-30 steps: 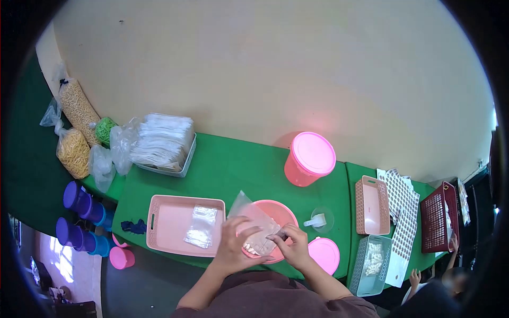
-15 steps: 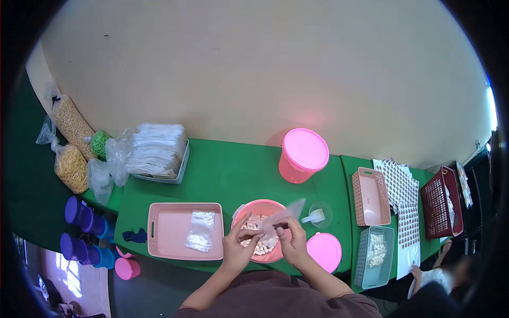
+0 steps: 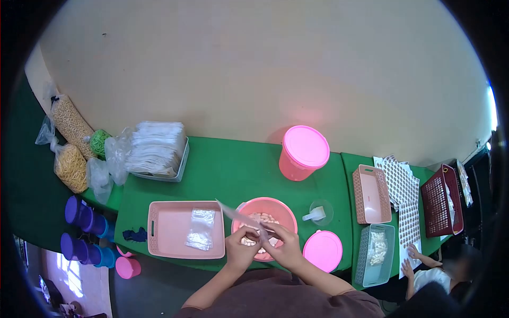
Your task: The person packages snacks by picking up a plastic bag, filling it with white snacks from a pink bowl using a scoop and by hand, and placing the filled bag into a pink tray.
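Observation:
Both hands are over a round pink tub (image 3: 287, 211) that holds small whitish snack pieces (image 3: 263, 217). Between them is a thin clear plastic bag (image 3: 235, 213), one end sticking up to the left. My left hand (image 3: 242, 247) pinches the bag at its lower end. My right hand (image 3: 282, 246) has its fingers closed on the same end, close against the left. What lies inside the bag, if anything, is hard to make out. Left of the tub sits a pink tray (image 3: 172, 233) with a stack of flat clear bags (image 3: 201, 229).
Right of the tub are a white scoop (image 3: 317, 213) on a clear round dish and a pink lid (image 3: 322, 251). A lidded pink bucket (image 3: 305, 153) stands behind. Baskets (image 3: 371, 193) and sticker sheets (image 3: 408, 212) lie farther right, near another person's hands (image 3: 411, 259).
The plastic bag has swung from pointing up-right to pointing up-left. My hands have come closer together, the right one shifting left. The other person's two hands now show on the sheet.

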`<state>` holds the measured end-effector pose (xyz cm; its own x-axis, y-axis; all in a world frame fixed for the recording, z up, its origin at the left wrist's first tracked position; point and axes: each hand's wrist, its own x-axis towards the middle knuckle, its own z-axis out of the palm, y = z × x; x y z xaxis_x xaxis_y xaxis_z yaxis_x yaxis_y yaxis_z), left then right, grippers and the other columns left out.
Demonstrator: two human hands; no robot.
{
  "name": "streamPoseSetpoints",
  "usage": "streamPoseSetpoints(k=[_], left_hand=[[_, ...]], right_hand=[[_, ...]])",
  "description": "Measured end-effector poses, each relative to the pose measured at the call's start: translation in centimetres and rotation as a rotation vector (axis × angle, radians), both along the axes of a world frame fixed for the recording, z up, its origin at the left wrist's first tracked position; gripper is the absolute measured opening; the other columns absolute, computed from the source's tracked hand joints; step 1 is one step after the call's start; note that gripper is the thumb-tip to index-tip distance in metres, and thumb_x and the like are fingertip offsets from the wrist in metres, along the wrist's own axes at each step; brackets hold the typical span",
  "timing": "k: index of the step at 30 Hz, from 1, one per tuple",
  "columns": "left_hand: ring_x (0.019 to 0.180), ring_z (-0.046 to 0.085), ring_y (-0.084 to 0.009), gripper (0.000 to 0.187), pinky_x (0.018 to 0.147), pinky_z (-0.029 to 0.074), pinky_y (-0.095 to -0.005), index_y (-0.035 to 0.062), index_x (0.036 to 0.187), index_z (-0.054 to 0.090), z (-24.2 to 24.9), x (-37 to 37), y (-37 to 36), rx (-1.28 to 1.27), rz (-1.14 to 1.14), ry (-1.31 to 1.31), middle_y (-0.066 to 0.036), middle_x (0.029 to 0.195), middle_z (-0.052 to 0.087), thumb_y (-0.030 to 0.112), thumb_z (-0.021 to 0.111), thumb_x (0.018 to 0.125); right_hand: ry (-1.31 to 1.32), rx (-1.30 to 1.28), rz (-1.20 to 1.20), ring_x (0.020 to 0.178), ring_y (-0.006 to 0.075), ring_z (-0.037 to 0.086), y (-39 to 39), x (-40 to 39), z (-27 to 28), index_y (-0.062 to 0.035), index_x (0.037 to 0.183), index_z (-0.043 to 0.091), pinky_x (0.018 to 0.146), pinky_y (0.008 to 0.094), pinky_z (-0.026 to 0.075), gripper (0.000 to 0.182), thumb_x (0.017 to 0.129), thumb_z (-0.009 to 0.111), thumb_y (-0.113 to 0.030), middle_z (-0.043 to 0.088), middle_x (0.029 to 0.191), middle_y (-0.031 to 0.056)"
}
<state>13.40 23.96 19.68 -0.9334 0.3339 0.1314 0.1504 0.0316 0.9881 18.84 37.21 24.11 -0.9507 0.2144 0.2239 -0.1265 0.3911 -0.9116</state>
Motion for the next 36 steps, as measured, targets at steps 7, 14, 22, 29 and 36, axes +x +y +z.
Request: streamPoseSetpoints(k=[7, 14, 22, 29, 36], left_hand=[[0.071, 0.066, -0.0130, 0.019, 0.066, 0.052, -0.0253, 0.0001, 0.078, 0.067, 1.1, -0.1, 0.5, 0.027, -0.064, 0.112, -0.006, 0.075, 0.067, 0.000, 0.080, 0.065], [0.083, 0.066, -0.0144, 0.018, 0.076, 0.052, -0.0254, -0.0007, 0.087, 0.068, -0.6, -1.1, 0.5, 0.137, -0.253, 0.013, -0.008, 0.084, 0.066, -0.004, 0.075, 0.071], [0.081, 0.066, -0.0152, 0.030, 0.070, 0.055, -0.0264, -0.0021, 0.101, 0.061, -0.4, 0.4, 1.5, 0.241, 0.010, 0.146, -0.010, 0.091, 0.064, -0.008, 0.071, 0.073], [0.078, 0.069, -0.0194, 0.032, 0.068, 0.056, -0.0277, 0.0004, 0.099, 0.060, -0.1, -0.3, 1.4, 0.126, 0.170, 0.346, -0.012, 0.090, 0.064, -0.008, 0.072, 0.071], [0.076, 0.069, -0.0191, 0.034, 0.067, 0.056, -0.0282, 0.0006, 0.099, 0.059, 0.3, 0.2, 1.1, -0.133, 0.066, 0.673, -0.012, 0.085, 0.066, -0.007, 0.074, 0.070]], right_hand=[[-0.082, -0.468, -0.174, 0.092, 0.0193, 0.065, -0.5, 0.4, -2.2, 0.0064, 0.115, 0.057, 0.079, 0.0307, 0.054, 0.029, 0.086, 0.053, 0.004, 0.063, 0.107, 0.0142], [-0.127, -0.814, -0.169, 0.097, 0.0183, 0.063, 0.4, 0.2, -4.7, 0.0063, 0.118, 0.053, 0.085, 0.0291, 0.053, 0.031, 0.087, 0.050, 0.005, 0.062, 0.111, 0.0154], [-0.298, -0.691, 0.033, 0.100, 0.0195, 0.060, -0.1, 0.7, -6.3, 0.0056, 0.129, 0.042, 0.085, 0.0341, 0.050, 0.044, 0.087, 0.053, 0.000, 0.057, 0.116, 0.0138], [-0.234, -0.337, -0.110, 0.097, 0.0188, 0.059, -0.2, 2.0, -3.6, 0.0053, 0.133, 0.039, 0.083, 0.0315, 0.049, 0.044, 0.093, 0.051, -0.010, 0.053, 0.110, 0.0146], [-0.283, -0.157, -0.248, 0.084, 0.0184, 0.057, 1.7, 2.0, -1.9, 0.0017, 0.109, 0.046, 0.076, 0.0327, 0.048, 0.036, 0.088, 0.065, -0.022, 0.056, 0.095, 0.0130]])
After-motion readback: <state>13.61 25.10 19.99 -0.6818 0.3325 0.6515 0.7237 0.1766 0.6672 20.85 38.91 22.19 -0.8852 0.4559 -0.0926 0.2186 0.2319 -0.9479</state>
